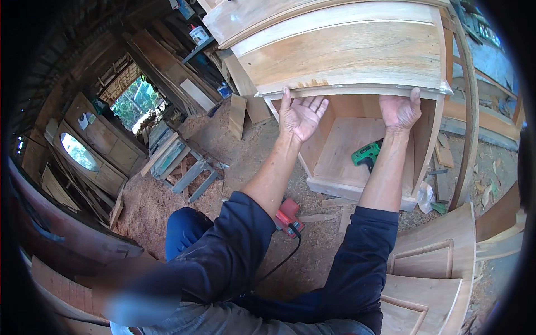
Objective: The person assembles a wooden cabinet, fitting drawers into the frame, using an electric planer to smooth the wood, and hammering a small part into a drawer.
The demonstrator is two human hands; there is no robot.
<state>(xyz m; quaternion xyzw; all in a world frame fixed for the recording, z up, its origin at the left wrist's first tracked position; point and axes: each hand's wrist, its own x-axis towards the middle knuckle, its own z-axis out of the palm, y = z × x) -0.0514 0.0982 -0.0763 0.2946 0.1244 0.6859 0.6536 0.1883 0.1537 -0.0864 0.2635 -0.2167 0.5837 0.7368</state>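
Note:
Both hands are palm up at the lower edge of a pale wooden drawer front [340, 56] on an unfinished cabinet [357, 191]. My left hand [301, 116] has its thumb against the front of that edge and its fingers reaching underneath. Farther right, my right hand [398, 111] holds the same edge, thumb up in front, its fingertips hidden under the wood. Below the drawer the cabinet has an open compartment, where a green power drill [366, 154] lies on the bottom board, partly covered by my right forearm.
A red corded power tool [288, 216] lies on the sawdust-strewn floor, its black cord trailing toward me. Carved wooden panels [427, 251] lie at lower right. A small wooden workbench [178, 162] stands left, and boards [237, 116] lean behind. A curved wooden piece [470, 106] stands right of the cabinet.

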